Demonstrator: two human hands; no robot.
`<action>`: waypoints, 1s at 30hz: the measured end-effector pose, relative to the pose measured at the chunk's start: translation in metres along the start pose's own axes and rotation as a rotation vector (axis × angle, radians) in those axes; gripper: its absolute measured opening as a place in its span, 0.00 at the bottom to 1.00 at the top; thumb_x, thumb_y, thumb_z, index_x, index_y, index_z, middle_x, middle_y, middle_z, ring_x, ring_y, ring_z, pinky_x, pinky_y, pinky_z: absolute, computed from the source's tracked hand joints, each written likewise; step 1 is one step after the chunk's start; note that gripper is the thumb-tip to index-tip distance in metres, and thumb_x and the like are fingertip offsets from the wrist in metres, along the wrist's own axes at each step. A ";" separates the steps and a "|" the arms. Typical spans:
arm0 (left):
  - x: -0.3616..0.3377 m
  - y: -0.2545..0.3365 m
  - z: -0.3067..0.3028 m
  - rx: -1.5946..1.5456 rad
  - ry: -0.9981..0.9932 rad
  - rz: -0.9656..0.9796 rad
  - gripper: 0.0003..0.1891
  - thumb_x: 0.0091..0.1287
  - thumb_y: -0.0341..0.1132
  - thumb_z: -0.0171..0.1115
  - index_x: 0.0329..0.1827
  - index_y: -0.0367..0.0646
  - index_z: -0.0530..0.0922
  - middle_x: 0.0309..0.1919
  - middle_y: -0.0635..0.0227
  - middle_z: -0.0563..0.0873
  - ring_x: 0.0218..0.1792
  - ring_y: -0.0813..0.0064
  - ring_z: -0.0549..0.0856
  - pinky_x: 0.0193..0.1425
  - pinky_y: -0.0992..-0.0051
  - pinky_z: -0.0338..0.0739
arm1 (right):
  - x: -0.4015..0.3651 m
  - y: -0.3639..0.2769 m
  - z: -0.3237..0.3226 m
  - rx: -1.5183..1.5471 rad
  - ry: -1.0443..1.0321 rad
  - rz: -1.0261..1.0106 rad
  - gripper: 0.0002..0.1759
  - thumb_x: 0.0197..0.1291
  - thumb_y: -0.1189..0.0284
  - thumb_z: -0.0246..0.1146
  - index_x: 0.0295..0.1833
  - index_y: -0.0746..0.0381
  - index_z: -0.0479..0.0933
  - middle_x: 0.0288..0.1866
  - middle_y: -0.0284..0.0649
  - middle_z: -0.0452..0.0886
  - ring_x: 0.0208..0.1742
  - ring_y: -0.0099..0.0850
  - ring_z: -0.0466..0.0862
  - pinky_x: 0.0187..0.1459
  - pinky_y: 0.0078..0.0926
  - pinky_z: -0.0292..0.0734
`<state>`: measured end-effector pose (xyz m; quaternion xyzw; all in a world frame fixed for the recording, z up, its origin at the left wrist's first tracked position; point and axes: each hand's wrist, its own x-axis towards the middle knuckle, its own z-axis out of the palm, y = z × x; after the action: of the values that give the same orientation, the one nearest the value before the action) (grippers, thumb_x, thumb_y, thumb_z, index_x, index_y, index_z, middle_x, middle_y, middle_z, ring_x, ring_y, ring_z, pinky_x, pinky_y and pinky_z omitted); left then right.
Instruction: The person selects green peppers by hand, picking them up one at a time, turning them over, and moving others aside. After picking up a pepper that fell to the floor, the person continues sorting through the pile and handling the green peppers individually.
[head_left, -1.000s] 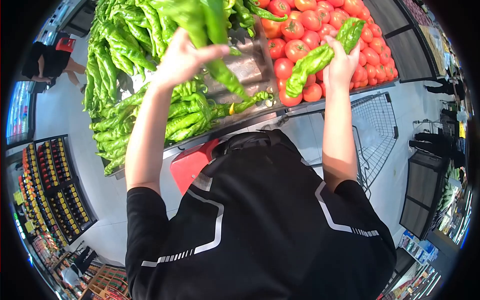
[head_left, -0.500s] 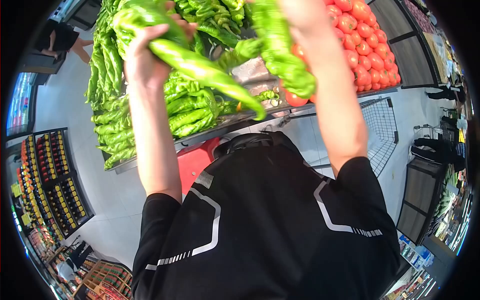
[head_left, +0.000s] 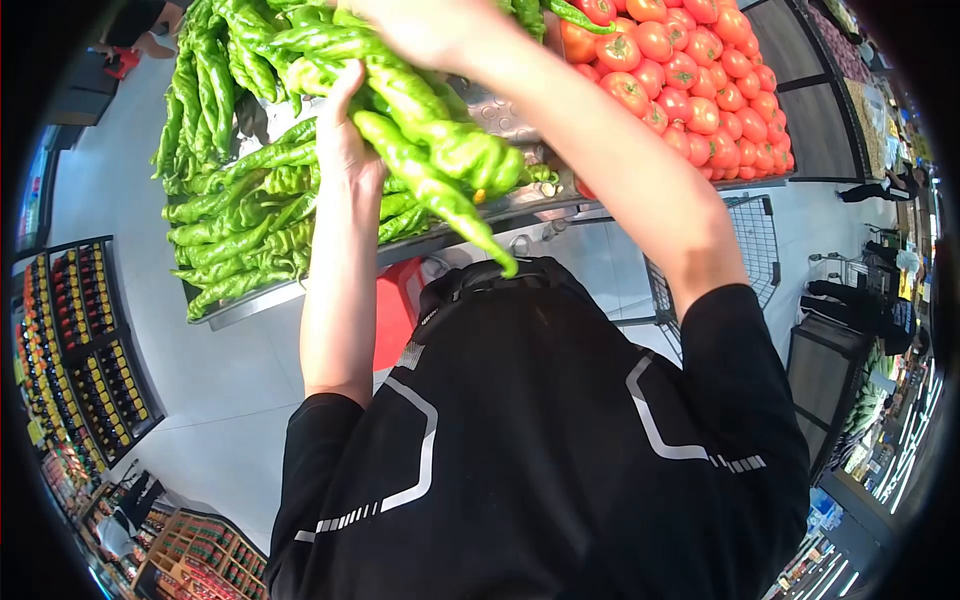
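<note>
Several long green peppers [head_left: 425,125] lie in a bundle across my left hand [head_left: 345,135], whose thumb and fingers are wrapped round them. The lowest pepper's tip hangs past the stand's front edge. My right hand [head_left: 415,25] reaches over to the left, above the upper end of the bundle; it is blurred and its fingers are hidden at the top of the view. Rows of green peppers [head_left: 235,225] lie on the stand to the left of my left hand. Red tomatoes [head_left: 700,95] are piled to the right of my right forearm.
The stand's metal front edge [head_left: 260,303] runs below the peppers. A wire cart [head_left: 750,240] stands at the right, and a red object [head_left: 395,310] is beneath the stand. Shelves of bottles [head_left: 85,350] are at the left. People stand farther off on both sides.
My right hand has swung left from near the tomatoes to the bundle. My left hand has moved slightly right and down with its peppers.
</note>
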<state>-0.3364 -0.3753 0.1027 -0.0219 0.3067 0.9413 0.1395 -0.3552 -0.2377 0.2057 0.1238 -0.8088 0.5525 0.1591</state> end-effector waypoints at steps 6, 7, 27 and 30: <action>-0.021 0.039 -0.037 -0.579 -0.389 -0.098 0.35 0.72 0.55 0.61 0.73 0.37 0.70 0.67 0.53 0.78 0.67 0.53 0.77 0.74 0.53 0.71 | -0.101 0.082 -0.081 -0.299 -0.307 0.220 0.04 0.62 0.76 0.66 0.40 0.66 0.80 0.33 0.35 0.81 0.34 0.25 0.80 0.40 0.26 0.79; -0.022 0.044 -0.039 -0.656 -0.447 -0.112 0.35 0.73 0.57 0.58 0.73 0.37 0.70 0.67 0.54 0.77 0.68 0.54 0.75 0.75 0.54 0.69 | -0.128 0.126 -0.069 -0.534 -0.437 -0.031 0.11 0.56 0.76 0.69 0.46 0.65 0.81 0.39 0.44 0.82 0.38 0.38 0.84 0.43 0.34 0.81; -0.052 0.045 -0.037 -0.523 -0.350 -0.024 0.35 0.75 0.53 0.60 0.75 0.36 0.66 0.69 0.54 0.74 0.70 0.55 0.73 0.79 0.55 0.65 | -0.158 0.116 -0.112 -0.616 -0.223 0.326 0.32 0.70 0.62 0.62 0.75 0.64 0.67 0.64 0.58 0.80 0.67 0.52 0.80 0.67 0.43 0.74; -0.052 0.040 -0.006 -0.166 0.053 0.091 0.34 0.75 0.53 0.60 0.75 0.37 0.67 0.70 0.52 0.76 0.71 0.53 0.74 0.78 0.52 0.66 | -0.160 0.144 -0.055 -0.450 0.116 0.341 0.34 0.72 0.68 0.60 0.78 0.67 0.59 0.68 0.62 0.76 0.70 0.56 0.76 0.71 0.43 0.70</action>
<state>-0.2973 -0.4228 0.1271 -0.0442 0.2318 0.9679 0.0864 -0.2560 -0.1303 0.0382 -0.0841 -0.9096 0.3843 0.1334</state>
